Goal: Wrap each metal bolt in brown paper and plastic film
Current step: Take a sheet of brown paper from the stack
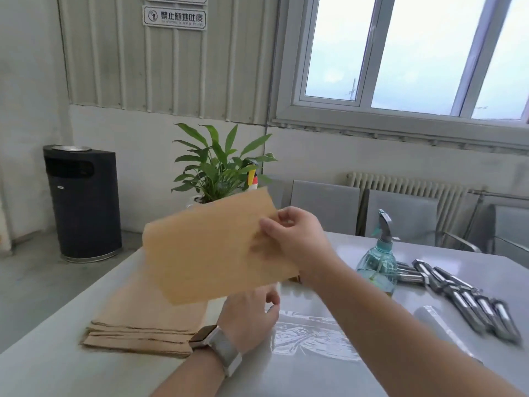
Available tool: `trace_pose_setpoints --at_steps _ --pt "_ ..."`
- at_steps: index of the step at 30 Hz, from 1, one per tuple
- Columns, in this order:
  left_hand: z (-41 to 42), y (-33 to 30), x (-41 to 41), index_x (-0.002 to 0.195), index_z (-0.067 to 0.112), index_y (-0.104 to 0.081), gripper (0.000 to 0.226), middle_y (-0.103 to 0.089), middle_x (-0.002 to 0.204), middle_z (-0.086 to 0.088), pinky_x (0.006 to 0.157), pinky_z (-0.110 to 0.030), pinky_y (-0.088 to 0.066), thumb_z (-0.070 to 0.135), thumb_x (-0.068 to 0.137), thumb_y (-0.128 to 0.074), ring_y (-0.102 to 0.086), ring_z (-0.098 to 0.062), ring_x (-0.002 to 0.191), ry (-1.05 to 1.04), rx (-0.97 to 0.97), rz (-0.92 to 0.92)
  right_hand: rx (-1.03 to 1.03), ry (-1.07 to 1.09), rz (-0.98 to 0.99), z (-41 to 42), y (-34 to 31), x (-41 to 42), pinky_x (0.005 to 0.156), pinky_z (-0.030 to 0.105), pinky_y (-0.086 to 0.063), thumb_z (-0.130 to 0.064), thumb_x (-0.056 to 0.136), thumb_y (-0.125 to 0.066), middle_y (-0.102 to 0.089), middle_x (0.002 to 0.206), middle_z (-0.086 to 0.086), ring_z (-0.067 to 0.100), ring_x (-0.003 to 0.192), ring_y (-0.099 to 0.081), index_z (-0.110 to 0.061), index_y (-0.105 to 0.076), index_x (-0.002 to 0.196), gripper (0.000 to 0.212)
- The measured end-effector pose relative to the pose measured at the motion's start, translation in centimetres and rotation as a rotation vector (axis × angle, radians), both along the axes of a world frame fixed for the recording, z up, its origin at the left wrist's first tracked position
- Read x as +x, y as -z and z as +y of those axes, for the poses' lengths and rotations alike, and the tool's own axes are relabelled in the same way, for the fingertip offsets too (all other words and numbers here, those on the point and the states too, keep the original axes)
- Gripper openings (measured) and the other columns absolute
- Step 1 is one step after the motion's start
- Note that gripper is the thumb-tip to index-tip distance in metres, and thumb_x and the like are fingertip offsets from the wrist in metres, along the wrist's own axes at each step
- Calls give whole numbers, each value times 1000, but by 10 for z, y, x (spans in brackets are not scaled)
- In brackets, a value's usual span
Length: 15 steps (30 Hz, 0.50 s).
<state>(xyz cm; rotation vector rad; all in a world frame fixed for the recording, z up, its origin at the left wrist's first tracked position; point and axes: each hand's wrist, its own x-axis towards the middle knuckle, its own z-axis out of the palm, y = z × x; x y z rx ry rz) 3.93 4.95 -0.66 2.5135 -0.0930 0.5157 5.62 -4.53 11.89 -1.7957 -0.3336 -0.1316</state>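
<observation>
My right hand pinches the right edge of a single brown paper sheet and holds it in the air above the table. Below it lies a stack of brown paper sheets on the table's left side. My left hand, with a watch on the wrist, hovers under the lifted sheet beside a flat piece of clear plastic film; its fingers look loosely curled and hold nothing I can see. Several metal bolts lie in a row at the right.
A teal spray bottle stands between the film and the bolts. A roll of film lies near the bolts. A potted plant sits at the table's far edge. Chairs, a radiator and a black bin stand beyond the white table.
</observation>
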Motion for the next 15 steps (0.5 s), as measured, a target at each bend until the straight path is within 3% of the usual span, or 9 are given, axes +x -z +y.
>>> trace_pose_setpoints --at_steps 3,6,10,15 --pt "4 9 3 100 36 -57 14 -59 94 11 77 -20 -37 41 94 -46 -57 -11 94 -19 43 35 -4 191 21 -72 1 13 53 21 -49 -19 89 -70 -67 81 0 11 64 -61 -19 -65 89 4" --pt "10 15 3 107 35 -56 17 -61 99 12 72 -12 -40 37 90 -59 -59 -17 106 65 10 66 -37 300 177 -138 36 15 56 25 -50 -13 90 -68 -67 81 5 16 65 -61 -11 -66 104 15" --pt "7 5 7 76 37 -50 19 -52 81 13 66 -23 -30 28 85 -63 -54 -9 79 -16 46 -73 -154 405 303 -196 92 4 71 33 -56 -12 88 -68 -69 91 9 22 79 -68 -6 -61 117 30" --pt "3 6 7 82 37 -59 21 -59 84 13 78 -23 -43 18 87 -66 -57 -3 80 110 -42 -123 -462 458 171 -204 118 -1 74 25 -36 -23 91 -61 -62 111 3 18 98 -56 -18 -48 132 43"
